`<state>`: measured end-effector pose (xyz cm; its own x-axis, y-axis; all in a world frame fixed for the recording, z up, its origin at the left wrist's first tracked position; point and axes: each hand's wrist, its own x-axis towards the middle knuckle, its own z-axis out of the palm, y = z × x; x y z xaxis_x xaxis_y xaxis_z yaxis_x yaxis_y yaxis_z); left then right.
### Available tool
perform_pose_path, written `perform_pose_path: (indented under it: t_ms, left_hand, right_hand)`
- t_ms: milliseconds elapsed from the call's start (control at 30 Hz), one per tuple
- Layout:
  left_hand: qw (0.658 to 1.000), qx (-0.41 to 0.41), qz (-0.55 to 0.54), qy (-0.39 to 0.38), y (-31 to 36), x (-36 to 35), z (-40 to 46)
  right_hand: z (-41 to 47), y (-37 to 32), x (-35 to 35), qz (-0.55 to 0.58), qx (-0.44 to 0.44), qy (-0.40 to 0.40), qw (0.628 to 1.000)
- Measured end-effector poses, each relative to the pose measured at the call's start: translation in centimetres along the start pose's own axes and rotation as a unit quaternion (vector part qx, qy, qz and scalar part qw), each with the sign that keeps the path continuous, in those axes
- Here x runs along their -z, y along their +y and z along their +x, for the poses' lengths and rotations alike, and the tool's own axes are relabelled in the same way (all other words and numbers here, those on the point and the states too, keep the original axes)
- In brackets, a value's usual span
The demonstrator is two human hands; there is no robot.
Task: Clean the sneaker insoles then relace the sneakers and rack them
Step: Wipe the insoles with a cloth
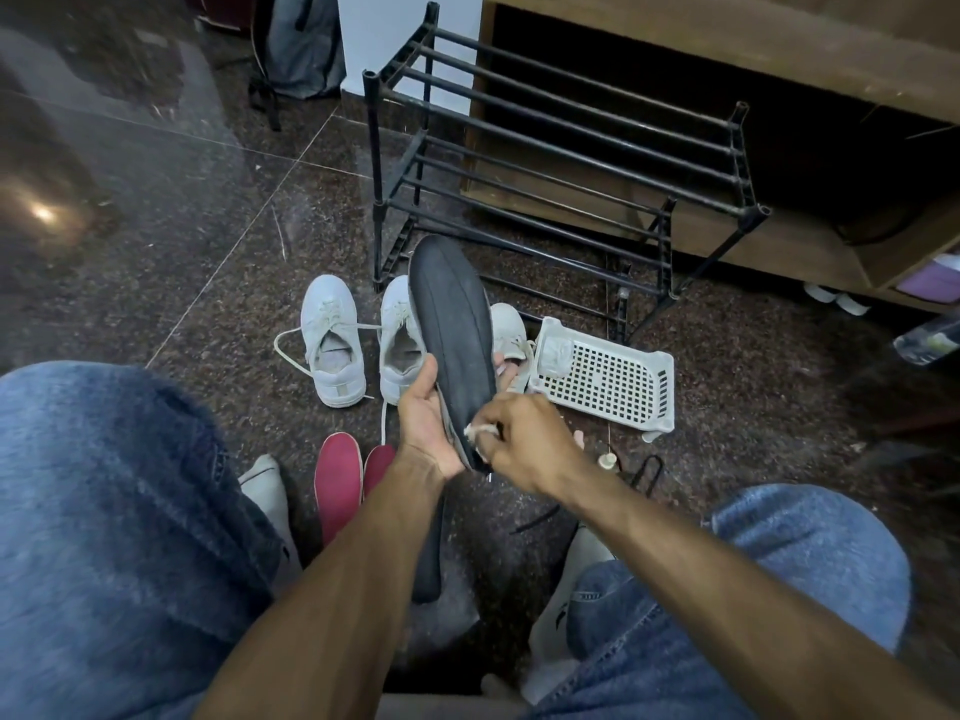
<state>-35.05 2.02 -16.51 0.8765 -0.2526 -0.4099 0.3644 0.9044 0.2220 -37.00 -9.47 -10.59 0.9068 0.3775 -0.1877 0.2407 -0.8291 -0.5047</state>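
My left hand (428, 415) grips a long black insole (452, 324) from behind, holding it upright with its toe pointing away from me. My right hand (524, 439) pinches a small white cloth (475, 431) against the insole's heel end. Two white sneakers (332, 340) stand on the floor beyond, their laces loose, and a third white sneaker (509, 332) peeks out behind the insole. Two red insoles (340, 478) lie on the floor between my knees, next to another black insole (428, 558). The black shoe rack (561, 163) stands farther back with bare bars.
A white perforated plastic basket (608, 379) lies right of the sneakers. A wooden cabinet (727, 54) stands behind the rack. A black lace (540, 517) and a small bottle (607, 461) lie on the dark granite floor. White shoes (561, 631) lie by my jeans-clad knees.
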Motion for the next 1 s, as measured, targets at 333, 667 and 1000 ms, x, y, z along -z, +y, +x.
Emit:
perform_pose_path:
  t_ms: [333,667,1000]
  left_hand:
    - [0.998,0.025,-0.001,-0.052,0.6,-0.6,0.6]
    - [0.999,0.030,0.022,0.005,-1.0,-0.4,0.1]
    - [1.000,0.021,0.012,0.019,-0.1,0.1,0.6]
  right_hand:
    - [-0.7,0.8,1.2,0.135,-0.048,-0.041,0.989]
    - [1.9,-0.7,0.3,0.073,-0.030,0.111,0.991]
    - [-0.5,0.0,-0.1,0.017,-0.018,-0.024,0.999]
